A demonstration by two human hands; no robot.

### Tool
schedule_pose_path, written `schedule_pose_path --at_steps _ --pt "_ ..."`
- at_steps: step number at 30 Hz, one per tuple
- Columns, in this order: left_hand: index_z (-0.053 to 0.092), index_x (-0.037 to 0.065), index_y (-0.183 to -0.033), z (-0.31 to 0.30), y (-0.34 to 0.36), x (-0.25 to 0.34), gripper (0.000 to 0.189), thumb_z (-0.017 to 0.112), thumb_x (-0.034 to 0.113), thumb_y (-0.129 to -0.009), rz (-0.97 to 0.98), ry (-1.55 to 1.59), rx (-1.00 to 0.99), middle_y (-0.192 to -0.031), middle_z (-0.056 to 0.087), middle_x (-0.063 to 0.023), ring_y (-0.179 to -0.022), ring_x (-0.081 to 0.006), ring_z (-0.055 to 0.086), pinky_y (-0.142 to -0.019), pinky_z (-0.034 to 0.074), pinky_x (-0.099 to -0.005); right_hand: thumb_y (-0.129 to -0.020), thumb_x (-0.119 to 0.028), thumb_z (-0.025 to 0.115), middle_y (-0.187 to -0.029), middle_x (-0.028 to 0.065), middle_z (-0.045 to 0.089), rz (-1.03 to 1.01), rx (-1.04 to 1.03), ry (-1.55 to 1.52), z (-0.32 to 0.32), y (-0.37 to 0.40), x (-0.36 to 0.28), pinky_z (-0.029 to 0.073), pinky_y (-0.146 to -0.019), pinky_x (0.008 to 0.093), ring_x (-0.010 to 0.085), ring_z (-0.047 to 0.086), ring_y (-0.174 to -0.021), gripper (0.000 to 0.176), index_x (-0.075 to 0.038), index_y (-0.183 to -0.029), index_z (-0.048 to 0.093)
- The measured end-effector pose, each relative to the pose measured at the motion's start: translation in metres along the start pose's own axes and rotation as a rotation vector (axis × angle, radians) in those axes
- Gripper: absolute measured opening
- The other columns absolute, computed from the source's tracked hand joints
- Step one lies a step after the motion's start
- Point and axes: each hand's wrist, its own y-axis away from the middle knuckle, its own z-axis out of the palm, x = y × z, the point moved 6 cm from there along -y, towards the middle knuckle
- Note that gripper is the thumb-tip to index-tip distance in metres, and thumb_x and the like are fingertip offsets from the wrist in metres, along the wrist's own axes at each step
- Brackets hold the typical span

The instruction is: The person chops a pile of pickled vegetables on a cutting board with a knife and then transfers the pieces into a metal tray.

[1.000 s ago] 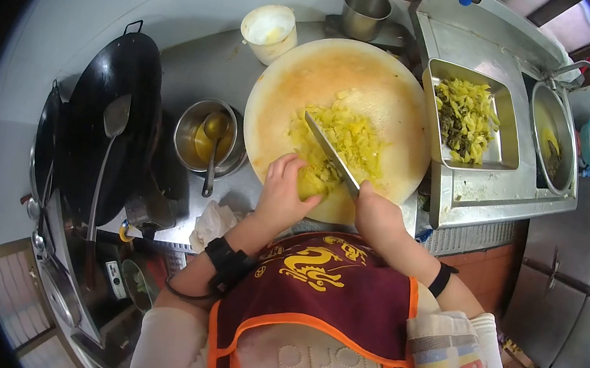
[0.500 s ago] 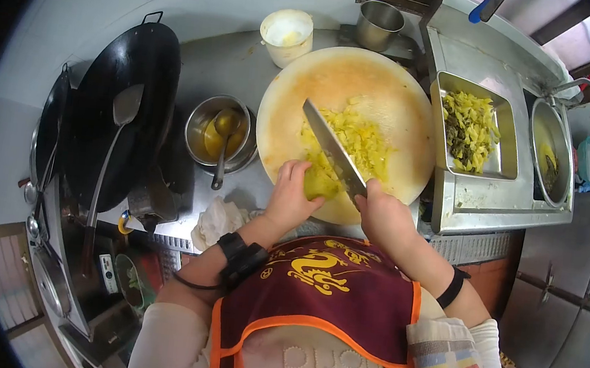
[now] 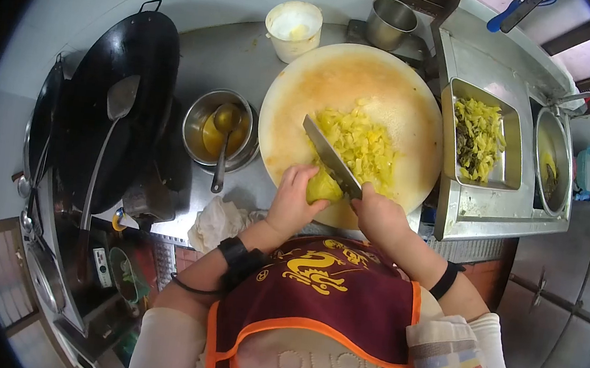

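A round cutting board [image 3: 306, 77] lies in front of me with a heap of chopped yellow-green pickled vegetable [image 3: 364, 144] on it. My right hand [image 3: 381, 218] grips the handle of a kitchen knife [image 3: 330, 155], whose blade points away to the upper left. Just left of the blade, my left hand [image 3: 294, 202] holds an uncut piece of pickled vegetable [image 3: 326, 186] against the board, fingers curled over its side. The blade stands between that piece and the chopped heap. Its cutting edge is hidden among the pieces.
Left of the board are a metal pot [image 3: 198, 116] with a ladle [image 3: 224, 144] and a black wok [image 3: 155, 47] with a spatula [image 3: 123, 98]. A white tub [image 3: 292, 43] and metal cup [image 3: 391, 25] stand behind. Right is a metal tray [image 3: 510, 153] of vegetable; a crumpled cloth [image 3: 217, 224] lies near.
The knife has lowered and tilted slightly, its tip shifting a little down. My left hand still holds the vegetable piece. The whole view has shifted slightly.
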Motion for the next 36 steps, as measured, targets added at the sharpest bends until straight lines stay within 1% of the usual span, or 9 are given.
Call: schedule_pose_path --at_steps 6,8,11,15,20,24,27,29,36 --pt "0.05 0.002 -0.106 -0.012 0.008 0.01 0.049 0.072 0.011 -0.063 0.11 -0.08 0.075 -0.108 0.048 -0.0158 -0.102 -0.0332 0.047 -0.086 0.042 -0.0401 -0.086 -0.013 0.045 -0.067 0.0182 0.06 -0.065 0.041 -0.014 -0.031 0.028 -0.017 0.049 -0.056 0.0424 0.0335 0.062 -0.063 0.013 -0.001 -0.089 0.041" --pt "0.055 0.004 -0.1 -0.005 0.012 0.002 0.041 0.072 0.011 -0.064 0.234 -0.11 0.055 -0.104 0.05 -0.0138 -0.096 -0.0325 0.05 -0.082 0.044 -0.0389 -0.084 -0.009 0.043 -0.066 0.0177 0.06 -0.167 0.014 0.03 -0.032 0.036 -0.022 0.049 -0.054 0.041 0.0326 0.062 -0.062 0.01 -0.001 -0.089 0.041" --pt "0.057 0.004 -0.096 -0.007 0.008 0.002 0.036 0.073 0.01 -0.064 0.289 -0.101 0.058 -0.1 0.052 -0.0116 -0.091 -0.0315 0.052 -0.078 0.045 -0.0376 -0.081 -0.006 0.044 -0.065 0.017 0.06 -0.137 -0.02 0.022 -0.023 0.035 -0.018 0.05 -0.054 0.0404 0.0318 0.062 -0.061 0.01 -0.001 -0.089 0.041" --pt "0.059 0.003 -0.091 -0.009 0.006 0.003 0.033 0.073 0.008 -0.063 0.257 -0.078 0.06 -0.097 0.054 -0.0104 -0.089 -0.0301 0.053 -0.077 0.046 -0.0365 -0.08 -0.006 0.044 -0.066 0.0167 0.061 -0.139 -0.071 0.072 -0.022 0.032 -0.024 0.05 -0.054 0.0403 0.032 0.062 -0.061 0.01 -0.001 -0.089 0.041" --pt "0.062 0.003 -0.087 -0.012 0.002 0.005 0.033 0.076 0.006 -0.058 0.265 -0.058 0.093 -0.094 0.057 -0.0095 -0.086 -0.0271 0.054 -0.075 0.046 -0.0337 -0.08 -0.005 0.044 -0.069 0.0173 0.062 -0.14 -0.023 -0.055 -0.017 0.019 -0.022 0.051 -0.056 0.0396 0.031 0.063 -0.062 0.009 -0.001 -0.087 0.042" --pt "0.061 0.003 -0.085 -0.014 0.002 0.007 0.031 0.076 0.005 -0.058 0.29 -0.054 0.102 -0.094 0.057 -0.0102 -0.085 -0.0274 0.055 -0.074 0.046 -0.0339 -0.081 -0.005 0.044 -0.069 0.0178 0.062 -0.157 0.022 -0.012 0.003 -0.006 -0.025 0.051 -0.057 0.0402 0.032 0.063 -0.064 0.008 -0.001 -0.087 0.042" --pt "0.06 0.003 -0.084 -0.014 0.003 0.008 0.031 0.076 0.005 -0.058 0.271 -0.079 0.108 -0.094 0.057 -0.0107 -0.085 -0.0279 0.055 -0.074 0.046 -0.0339 -0.078 -0.005 0.048 -0.066 0.0181 0.06 -0.164 0.076 -0.007 0.0 -0.002 -0.028 0.049 -0.053 0.0406 0.0331 0.062 -0.061 0.013 0.0 -0.088 0.041" --pt "0.06 0.003 -0.084 -0.015 0.004 0.007 0.03 0.076 0.005 -0.059 0.271 -0.068 0.119 -0.094 0.057 -0.0109 -0.086 -0.0282 0.055 -0.074 0.046 -0.0341 -0.082 -0.008 0.044 -0.072 0.018 0.062 -0.126 0.002 -0.025 0.001 0.004 -0.023 0.051 -0.059 0.0404 0.0336 0.063 -0.069 0.012 -0.001 -0.092 0.042" --pt "0.059 0.003 -0.085 -0.013 0.006 0.004 0.026 0.072 0.007 -0.063 0.22 -0.022 0.121 -0.095 0.056 -0.0114 -0.089 -0.0299 0.053 -0.078 0.045 -0.0359 -0.087 -0.016 0.045 -0.071 0.0173 0.062 -0.037 -0.103 0.05 -0.007 0.016 0.0 0.049 -0.059 0.0446 0.0341 0.063 -0.067 0.014 -0.002 -0.092 0.043"
